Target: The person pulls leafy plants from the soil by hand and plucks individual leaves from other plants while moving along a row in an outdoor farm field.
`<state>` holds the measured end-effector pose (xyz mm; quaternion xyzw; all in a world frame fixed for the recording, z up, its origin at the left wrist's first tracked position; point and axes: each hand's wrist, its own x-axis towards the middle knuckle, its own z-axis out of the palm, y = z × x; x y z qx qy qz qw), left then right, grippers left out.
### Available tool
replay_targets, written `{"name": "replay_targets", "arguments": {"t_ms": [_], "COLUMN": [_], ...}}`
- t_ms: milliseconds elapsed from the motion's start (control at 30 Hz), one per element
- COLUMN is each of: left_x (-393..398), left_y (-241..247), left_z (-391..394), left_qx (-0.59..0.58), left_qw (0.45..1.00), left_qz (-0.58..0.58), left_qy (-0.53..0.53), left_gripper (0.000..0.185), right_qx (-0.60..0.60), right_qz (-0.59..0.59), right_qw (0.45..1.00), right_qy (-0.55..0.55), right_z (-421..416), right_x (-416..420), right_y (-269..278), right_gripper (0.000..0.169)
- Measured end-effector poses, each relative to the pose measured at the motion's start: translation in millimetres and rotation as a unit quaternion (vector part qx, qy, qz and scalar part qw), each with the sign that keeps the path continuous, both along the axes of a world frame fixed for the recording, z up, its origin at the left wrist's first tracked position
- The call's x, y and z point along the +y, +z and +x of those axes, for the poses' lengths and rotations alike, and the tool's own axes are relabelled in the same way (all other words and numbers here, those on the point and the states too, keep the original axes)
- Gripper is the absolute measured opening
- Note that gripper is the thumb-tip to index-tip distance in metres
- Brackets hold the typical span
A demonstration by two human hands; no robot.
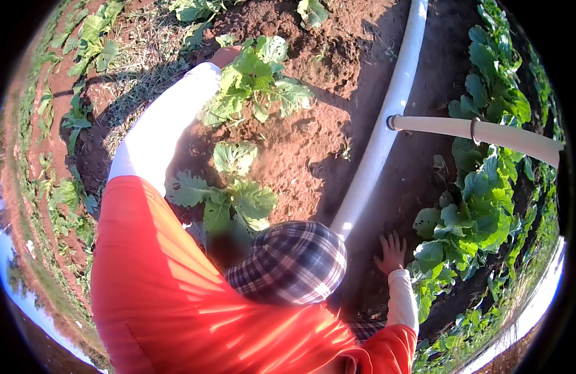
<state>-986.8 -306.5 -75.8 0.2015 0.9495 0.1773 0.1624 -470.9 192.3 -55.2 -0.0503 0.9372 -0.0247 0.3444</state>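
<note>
My left hand [225, 55] reaches far forward, at the upper left edge of a leafy green plant [253, 77] with holes in its leaves. Foliage hides the fingers, so a grip on it cannot be made out. My right hand [392, 253] is low on the right with its fingers spread and nothing in it. It is over or on the dark, shaded soil [363, 276], between a white pipe [379, 131] and a dense row of leafy plants [484, 205]. A second leafy plant [232, 194] grows nearer to me, just ahead of my plaid-covered knee [292, 262].
A pale branch tube [498, 135] with a dark ring [475, 131] joins the white pipe and crosses the right-hand plant row. Dry straw [138, 61] lies at the upper left. Further crop rows [73, 196] run along the left side. Reddish clods [288, 32] lie ahead.
</note>
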Motion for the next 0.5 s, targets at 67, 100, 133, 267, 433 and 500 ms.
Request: {"name": "replay_targets", "arguments": {"t_ms": [67, 100, 133, 267, 433, 500], "left_x": [-1.5, -0.8, -0.8, -14.6, 24.5, -6.3], "left_y": [-10.2, -13.7, -17.0, -46.4, 33.9, 46.7], "left_z": [0.8, 0.0, -0.2, -4.4, -11.7, -49.2], "left_qx": [-0.008, -0.009, -0.009, -0.018, 0.080, 0.015], "left_qw": [1.000, 1.000, 1.000, 0.998, 0.986, 0.921], "left_qz": [-0.006, -0.004, -0.002, 0.035, 0.102, 0.326], "left_qy": [0.008, 0.008, 0.008, 0.042, 0.101, 0.213], "left_gripper": [0.028, 0.027, 0.027, 0.025, 0.038, 0.027], "right_qx": [-0.014, -0.024, -0.035, -0.047, -0.050, -0.058], "right_qz": [0.013, 0.019, 0.025, 0.015, 0.031, 0.033], "right_qw": [1.000, 1.000, 0.999, 0.999, 0.998, 0.997], "right_qy": [-0.003, -0.005, -0.006, -0.012, -0.032, -0.038], "right_z": [-3.3, -5.0, -6.5, -15.4, -3.4, -10.0], "right_x": [-1.4, -2.8, -3.3, -3.7, -3.5, -6.5], "right_y": [-0.7, -0.8, -0.2, -1.1, -6.4, -4.5], "right_gripper": [0.073, 0.073, 0.072, 0.071, 0.071, 0.068]}}
